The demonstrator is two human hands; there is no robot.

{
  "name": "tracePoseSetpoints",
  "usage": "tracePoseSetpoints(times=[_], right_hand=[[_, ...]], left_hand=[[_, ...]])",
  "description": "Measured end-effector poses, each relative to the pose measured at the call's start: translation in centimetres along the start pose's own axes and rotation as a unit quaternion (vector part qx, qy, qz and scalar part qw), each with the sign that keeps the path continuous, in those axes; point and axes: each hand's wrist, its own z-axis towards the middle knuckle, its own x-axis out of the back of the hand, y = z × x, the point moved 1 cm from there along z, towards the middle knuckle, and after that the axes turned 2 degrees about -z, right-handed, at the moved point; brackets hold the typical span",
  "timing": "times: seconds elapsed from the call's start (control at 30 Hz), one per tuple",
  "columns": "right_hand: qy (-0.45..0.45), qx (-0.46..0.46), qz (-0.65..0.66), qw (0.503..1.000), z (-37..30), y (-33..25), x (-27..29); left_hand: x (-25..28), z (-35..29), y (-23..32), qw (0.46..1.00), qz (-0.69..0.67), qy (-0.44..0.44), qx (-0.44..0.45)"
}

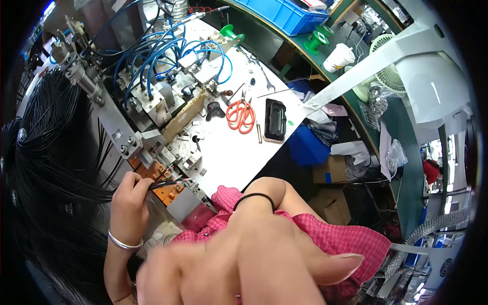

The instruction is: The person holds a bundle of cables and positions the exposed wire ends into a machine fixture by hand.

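My left hand [131,203], with a silver bangle at its wrist, pinches thin black cables [161,185]. Their stripped ends show coloured inner wires beside the orange blocks [165,192] of a bench machine. A thick bundle of black cables [48,168] hangs along the left side. My right hand [254,254], wearing a black band, is raised very close to the camera and blurred. Its thumb sticks out to the right and its fingers look apart, with nothing seen in them; the fingertips are cut off by the lower edge.
A metal machine [152,96] with blue air tubes stands at the back left. On the white tabletop [231,157] lie orange-handled scissors [240,117], a black tray [275,120] and small tools. A white lamp arm [366,68] crosses the right. Beyond are a blue crate [284,16] and green spools [316,41].
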Motion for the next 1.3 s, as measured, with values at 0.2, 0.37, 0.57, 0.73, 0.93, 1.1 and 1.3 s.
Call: tracePoseSetpoints(times=[0.2,0.37,0.57,0.73,0.93,1.1,1.3], right_hand=[[0.335,-0.159,-0.378,0.848,-6.1,3.0,12.0],[0.305,-0.34,-0.312,0.833,-10.0,5.2,13.2],[0.285,-0.358,-0.283,0.843,-9.6,6.8,12.9],[0.334,-0.346,-0.306,0.822,-9.7,6.9,12.8],[0.328,-0.358,-0.302,0.82,-9.7,6.2,12.8],[0.268,-0.448,-0.162,0.837,-9.1,5.3,13.0],[0.295,-0.406,-0.274,0.821,-9.7,5.4,13.5]], left_hand=[[-0.9,0.0,-0.6,0.996,-0.013,0.084,0.019],[-1.4,0.0,-0.6,0.997,-0.021,0.069,0.008],[-1.6,-0.2,-0.9,0.996,-0.001,0.085,0.009],[-1.4,-0.2,-0.7,0.996,0.044,0.082,0.011],[-1.8,-0.2,-0.8,0.997,0.048,0.057,0.022],[-2.0,-0.2,-1.2,0.997,0.036,0.072,0.005],[-2.1,-0.1,-0.8,0.998,0.034,0.053,-0.004]])
